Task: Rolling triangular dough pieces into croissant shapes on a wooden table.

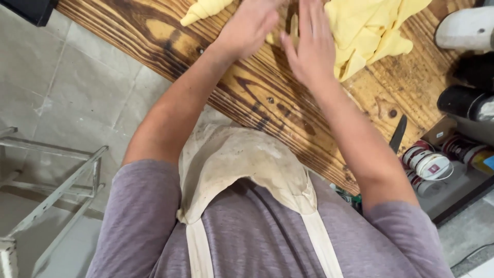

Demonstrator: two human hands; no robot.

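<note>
On the wooden table (pixel 267 98), my left hand (pixel 249 25) and my right hand (pixel 311 49) lie close together, fingers stretched flat over a small piece of yellow dough (pixel 293 28) that shows between them. Most of that piece is hidden under my palms. A rolled, crescent-shaped piece of dough (pixel 203 10) lies just left of my left hand. A sheet of yellow dough cut into triangles (pixel 368 31) is spread directly to the right of my right hand, touching its edge.
A dark-bladed knife (pixel 398 133) rests at the table's right edge. Rolls of tape (pixel 429 164) and dark cylinders (pixel 463 103) sit on a lower shelf at right. A white metal rack (pixel 56 190) stands on the tiled floor at left. I wear a stained apron (pixel 236 164).
</note>
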